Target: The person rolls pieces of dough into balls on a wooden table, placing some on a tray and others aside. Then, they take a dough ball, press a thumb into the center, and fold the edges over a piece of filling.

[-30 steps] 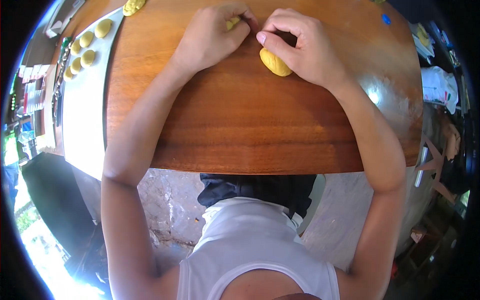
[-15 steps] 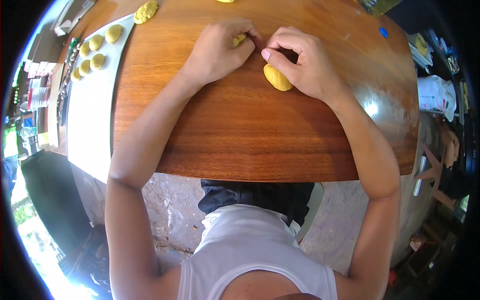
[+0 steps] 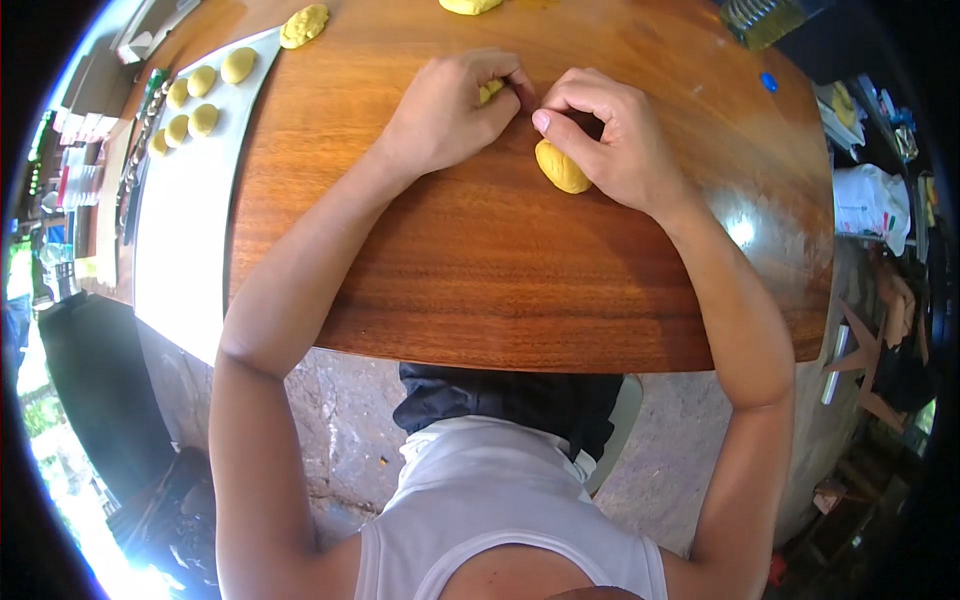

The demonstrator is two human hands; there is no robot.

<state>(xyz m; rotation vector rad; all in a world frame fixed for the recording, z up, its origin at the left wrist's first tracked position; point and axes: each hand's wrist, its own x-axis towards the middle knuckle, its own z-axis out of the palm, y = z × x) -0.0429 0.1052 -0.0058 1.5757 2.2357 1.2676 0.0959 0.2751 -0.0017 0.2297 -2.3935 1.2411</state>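
My left hand (image 3: 460, 108) is curled round a small piece of yellow dough (image 3: 490, 91), which shows between its thumb and fingers. Just to the right, my right hand (image 3: 610, 130) has its thumb and index finger pinched near the left fingertips; whatever lies in that pinch is too small to make out. A yellow dough ball (image 3: 562, 166) rests on the wooden table (image 3: 500, 260), below the right thumb and beside the palm.
At the left, a pale tray (image 3: 190, 220) carries several round dough pieces (image 3: 203, 121). Lumpy dough (image 3: 304, 26) lies by its top corner, with more dough (image 3: 470, 4) at the top edge. A blue cap (image 3: 768, 82) and a clear container (image 3: 760, 20) are at upper right.
The whole view has shifted slightly, so the table things appear lower. Both hands keep nearly the same pose, fingertips close together, and the dough ball stays beside my right hand.
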